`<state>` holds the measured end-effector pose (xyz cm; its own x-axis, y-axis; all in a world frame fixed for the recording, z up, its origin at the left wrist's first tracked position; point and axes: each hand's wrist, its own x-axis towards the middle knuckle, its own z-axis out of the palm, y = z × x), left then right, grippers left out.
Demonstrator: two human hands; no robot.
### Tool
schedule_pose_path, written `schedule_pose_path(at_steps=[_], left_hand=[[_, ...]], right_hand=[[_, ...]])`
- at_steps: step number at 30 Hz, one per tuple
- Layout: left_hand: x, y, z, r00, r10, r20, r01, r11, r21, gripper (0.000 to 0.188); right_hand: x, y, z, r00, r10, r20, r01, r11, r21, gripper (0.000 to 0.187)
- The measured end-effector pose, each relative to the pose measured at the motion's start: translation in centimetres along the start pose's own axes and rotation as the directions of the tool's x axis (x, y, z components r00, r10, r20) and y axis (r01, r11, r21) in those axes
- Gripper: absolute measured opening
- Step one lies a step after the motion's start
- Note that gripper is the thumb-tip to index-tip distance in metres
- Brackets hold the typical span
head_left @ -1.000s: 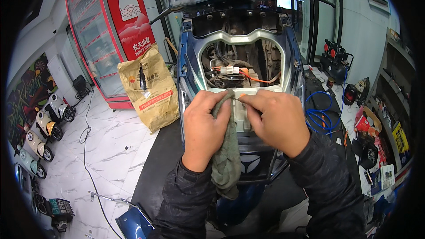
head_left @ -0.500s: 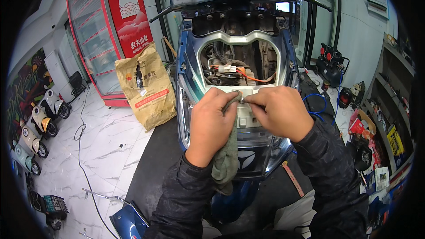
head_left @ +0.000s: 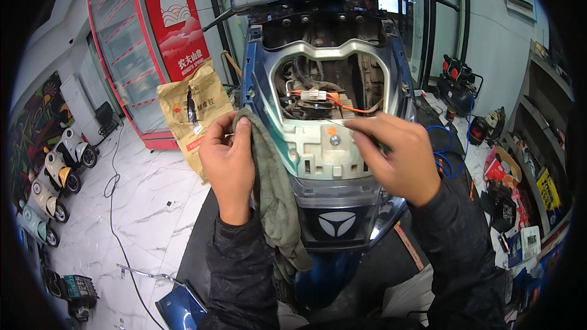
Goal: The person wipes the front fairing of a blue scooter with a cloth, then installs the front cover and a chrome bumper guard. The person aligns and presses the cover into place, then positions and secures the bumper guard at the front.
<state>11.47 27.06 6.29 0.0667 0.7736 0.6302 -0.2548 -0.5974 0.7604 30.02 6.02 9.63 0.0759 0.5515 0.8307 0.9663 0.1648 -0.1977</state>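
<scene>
A grey-green cloth (head_left: 269, 189) hangs from my left hand (head_left: 227, 165), pinched between thumb and fingers at its top end, left of the scooter's front. My right hand (head_left: 397, 156) is just right of a silver bolt (head_left: 334, 140) and apart from it. Its thumb and forefinger are spread, somewhat smeared by motion; the other fingers are curled and partly hidden. The bolt sits in a pale plastic panel (head_left: 312, 162), below an orange mark (head_left: 332, 130). Behind the panel, a blue scooter's (head_left: 400, 85) open front shows a white connector (head_left: 313, 95) with orange wires (head_left: 361, 110).
A brown paper sack (head_left: 189, 101) leans at the left by a red glass-door fridge (head_left: 143, 49). A blue body panel (head_left: 180, 308) lies on the floor at lower left. To the right stand an air compressor (head_left: 458, 82), a blue hose (head_left: 440, 156) and cluttered shelves (head_left: 538, 140).
My left hand has drawn the cloth away from the bolt to the left. My right hand has come off the bolt, slightly rightward, uncovering the bolt and the orange mark.
</scene>
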Motion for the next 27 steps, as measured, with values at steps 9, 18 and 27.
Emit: schedule_pose_path(at_steps=[9,18,27], left_hand=[[-1.3,-0.8,2.1,0.934,0.206,0.290,-0.275,0.936,0.221,0.017],[4.7,3.5,0.7,0.717,-0.222,0.661,-0.099,0.906,0.411,0.021],[7.6,7.3,2.5,0.508,-0.477,0.717,-0.001,0.832,0.555,0.019]], right_hand=[[-17.9,7.4,-5.1,0.781,0.559,-0.277,-0.535,0.829,0.163,0.024],[-33.2,12.7,-8.5,0.540,0.729,-0.421,-0.741,0.649,0.173,0.034],[-35.2,15.3,-6.4,0.419,0.862,-0.287,-0.802,0.499,0.328,0.033]])
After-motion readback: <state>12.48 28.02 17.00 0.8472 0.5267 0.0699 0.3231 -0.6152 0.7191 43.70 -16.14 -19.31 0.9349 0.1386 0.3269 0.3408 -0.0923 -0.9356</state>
